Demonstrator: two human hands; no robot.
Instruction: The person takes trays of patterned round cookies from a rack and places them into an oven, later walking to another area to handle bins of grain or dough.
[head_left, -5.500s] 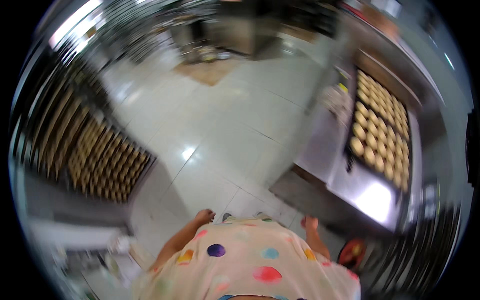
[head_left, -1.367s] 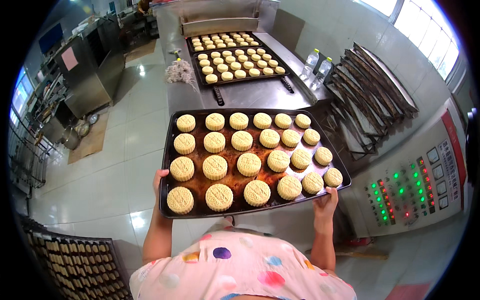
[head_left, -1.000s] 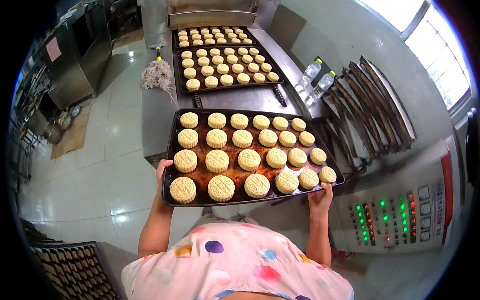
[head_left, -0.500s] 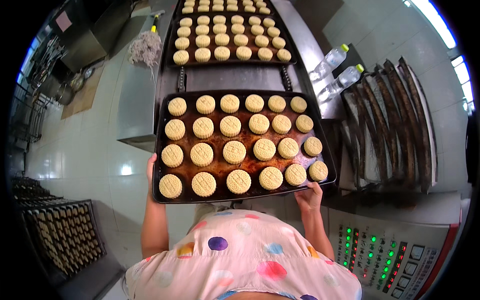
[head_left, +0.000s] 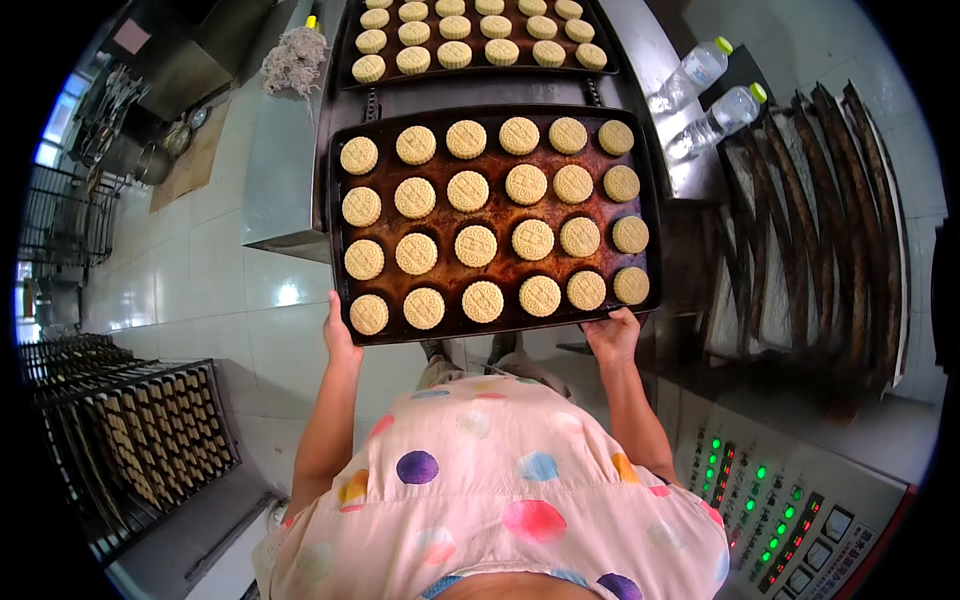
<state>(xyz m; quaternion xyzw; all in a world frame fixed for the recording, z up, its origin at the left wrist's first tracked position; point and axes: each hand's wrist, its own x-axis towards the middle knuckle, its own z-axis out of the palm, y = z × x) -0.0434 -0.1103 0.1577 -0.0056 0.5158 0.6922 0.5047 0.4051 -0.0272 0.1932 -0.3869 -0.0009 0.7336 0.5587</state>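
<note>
A dark baking tray [head_left: 505,216] is held out in front of me, bearing rows of round, pale mooncakes [head_left: 475,246] with embossed tops. My left hand [head_left: 342,336] grips its near left corner, thumb along the side and the other fingers hidden underneath. At the near edge, toward the right corner, my right hand [head_left: 613,336] has its thumb over the rim and its remaining fingers mostly out of sight below. The tray's far part overlaps the end of a conveyor. Farther along it rests another mooncake tray [head_left: 480,71].
Two clear plastic bottles [head_left: 716,118] lie on the metal ledge at right, beside a rack of dark-edged boards [head_left: 800,230]. A control panel [head_left: 770,510] with lit indicators is at lower right. Left are a mop head [head_left: 294,62] and a loaded tray rack [head_left: 165,430].
My view has shifted, bringing my feet into sight. The held tray sits higher in the picture, with a narrower gap to the tray beyond. Both hands keep their grip.
</note>
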